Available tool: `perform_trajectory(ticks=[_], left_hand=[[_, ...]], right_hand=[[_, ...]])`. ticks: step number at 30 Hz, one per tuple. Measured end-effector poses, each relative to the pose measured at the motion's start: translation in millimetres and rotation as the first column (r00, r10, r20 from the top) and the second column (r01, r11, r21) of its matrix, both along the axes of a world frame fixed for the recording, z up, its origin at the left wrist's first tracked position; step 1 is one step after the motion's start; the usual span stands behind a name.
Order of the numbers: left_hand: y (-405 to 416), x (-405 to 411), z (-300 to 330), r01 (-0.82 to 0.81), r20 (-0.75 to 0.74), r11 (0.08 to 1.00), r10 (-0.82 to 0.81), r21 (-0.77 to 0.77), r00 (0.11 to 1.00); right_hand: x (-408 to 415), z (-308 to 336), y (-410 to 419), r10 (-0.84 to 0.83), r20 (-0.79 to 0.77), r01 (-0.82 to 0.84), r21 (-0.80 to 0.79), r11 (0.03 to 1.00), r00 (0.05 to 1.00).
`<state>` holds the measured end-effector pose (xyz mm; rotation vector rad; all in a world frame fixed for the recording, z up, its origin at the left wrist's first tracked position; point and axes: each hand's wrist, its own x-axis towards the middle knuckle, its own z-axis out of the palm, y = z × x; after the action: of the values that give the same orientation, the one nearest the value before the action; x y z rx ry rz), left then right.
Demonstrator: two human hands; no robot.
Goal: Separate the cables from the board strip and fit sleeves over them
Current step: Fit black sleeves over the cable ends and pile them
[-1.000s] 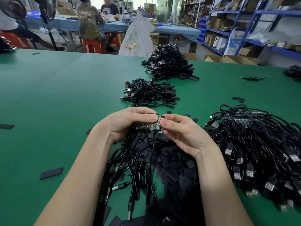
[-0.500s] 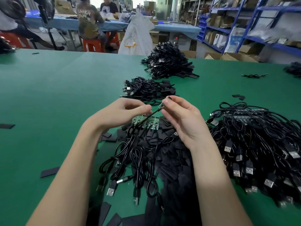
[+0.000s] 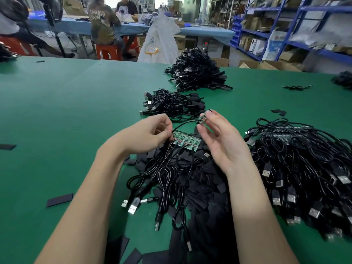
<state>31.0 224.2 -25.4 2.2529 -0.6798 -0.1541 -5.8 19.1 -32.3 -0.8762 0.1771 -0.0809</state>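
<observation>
The small board piece with its one black cable now stands clear above and to the right of the board strip, where half a second ago it had only just lifted off the strip's right end; the gap between piece and strip has widened, and the cable arcs from the piece back toward the left hand; the right hand pinches the piece between thumb and fingertips, palm turned toward the camera, other fingers loosely spread; the left hand has its fingers curled round the strip's left end, holding it just over the heap of flat black sleeves near the middle of the green desk; the strip's remaining cables hang down onto the sleeves, their USB plugs lying toward the desk's near edge; a large tangle of cables sits by the right edge; two finished piles lie toward the far edge; a stray sleeve lies apart on the left.
</observation>
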Motion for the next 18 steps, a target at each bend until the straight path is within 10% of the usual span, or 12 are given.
perform_trajectory(ticks=[12, 18], left_hand=[[-4.4, 3.0, -3.4, -0.22, 0.029, 0.968, 0.219, 0.124, 0.975], [7.4, 7.2, -5.7, -0.285, -0.205, 0.944, 0.316, 0.167, 0.926]], right_hand=[[6.5, -20.8, 6.0, 0.029, -0.098, -0.062, -0.35, 0.935, 0.995], [8.1, -25.1, 5.4, 0.035, -0.086, -0.066, -0.393, 0.917, 0.996]])
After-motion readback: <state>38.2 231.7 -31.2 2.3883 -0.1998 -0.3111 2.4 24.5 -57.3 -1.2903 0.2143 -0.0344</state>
